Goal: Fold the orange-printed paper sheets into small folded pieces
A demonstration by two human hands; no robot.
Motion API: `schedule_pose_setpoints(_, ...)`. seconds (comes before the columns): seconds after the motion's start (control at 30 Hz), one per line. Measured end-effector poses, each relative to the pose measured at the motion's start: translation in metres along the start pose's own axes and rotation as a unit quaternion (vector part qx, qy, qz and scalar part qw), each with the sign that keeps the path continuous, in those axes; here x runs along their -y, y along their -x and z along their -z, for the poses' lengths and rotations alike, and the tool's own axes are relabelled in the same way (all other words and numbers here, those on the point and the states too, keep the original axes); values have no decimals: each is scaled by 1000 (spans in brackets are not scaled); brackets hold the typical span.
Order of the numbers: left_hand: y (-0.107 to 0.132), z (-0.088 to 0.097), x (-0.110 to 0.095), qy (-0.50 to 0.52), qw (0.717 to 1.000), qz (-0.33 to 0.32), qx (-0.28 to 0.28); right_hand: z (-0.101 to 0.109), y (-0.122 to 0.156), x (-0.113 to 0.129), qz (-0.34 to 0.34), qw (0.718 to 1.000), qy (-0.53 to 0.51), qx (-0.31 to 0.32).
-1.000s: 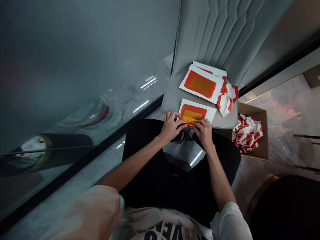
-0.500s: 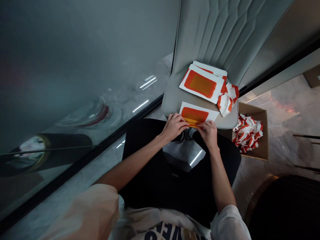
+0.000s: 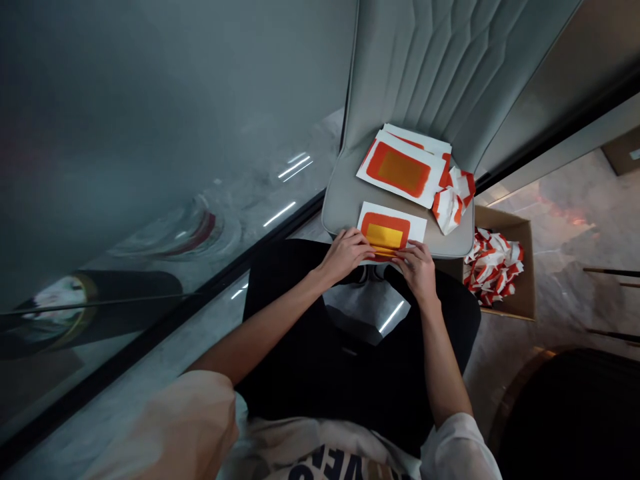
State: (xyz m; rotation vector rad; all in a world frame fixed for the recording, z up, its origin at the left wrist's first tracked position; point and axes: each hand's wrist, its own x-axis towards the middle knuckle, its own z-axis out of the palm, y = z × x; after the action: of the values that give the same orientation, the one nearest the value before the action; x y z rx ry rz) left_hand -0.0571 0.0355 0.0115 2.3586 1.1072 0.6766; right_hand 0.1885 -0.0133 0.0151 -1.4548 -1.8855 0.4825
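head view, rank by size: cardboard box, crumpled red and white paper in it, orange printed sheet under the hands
Largest: the cardboard box. Then, too alike to rank, the crumpled red and white paper and the orange printed sheet, which sits nearer the camera.

The left hand is brought in low, fingers laid across to the right, wrist bent! The right hand is set just beside it, fingertips angled down and inward! The left forearm is stretched in diagonally, the right forearm held nearly straight up the frame!
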Motion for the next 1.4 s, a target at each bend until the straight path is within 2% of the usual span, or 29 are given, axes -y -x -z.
schedule_pose_setpoints(0.13, -11, 4, -2, 0, 999, 5, -49, 4, -17, 0, 6, 1000, -4, -8)
schedule_pose_setpoints(0.27, -36, 11, -1, 1, 993, 15, -119, 12, -46, -4, 1, 1000, -6, -30)
schedule_pose_setpoints(0.33, -47, 14, 1, 9, 992, 17, -124, 16, -57, -6, -5, 999, -15, -30)
schedule_pose_setpoints(0.5, -55, 22, 5, 55, 997, 30, -48, 24, -63, -2, -53, 997, -46, 9)
schedule_pose_setpoints(0.7, -54, 37, -3, 95, 993, 64, -12, 35, -60, 1, -80, 992, -73, 60)
schedule_pose_setpoints(0.87, -61, 44, -1, 161, 980, 107, 55, 44, -68, -6, -102, 982, -109, 115)
schedule_pose_setpoints(1.0, -69, 45, 6, 183, 971, 135, 72, 46, -75, -14, -149, 970, -143, 129)
schedule_pose_setpoints(1.13, -75, 45, 9, 194, 963, 162, 94, 44, -80, -21, -182, 966, -126, 135)
schedule_pose_setpoints(1.2, -76, 44, 9, 180, 965, 161, 102, 42, -82, -22, -172, 969, -109, 137)
schedule_pose_setpoints(1.27, -73, 40, 6, 149, 974, 141, 92, 41, -80, -20, -135, 975, -100, 142)
schedule_pose_setpoints(1.4, -53, 25, 0, 71, 993, 87, 27, 36, -67, -12, -20, 989, -66, 129)
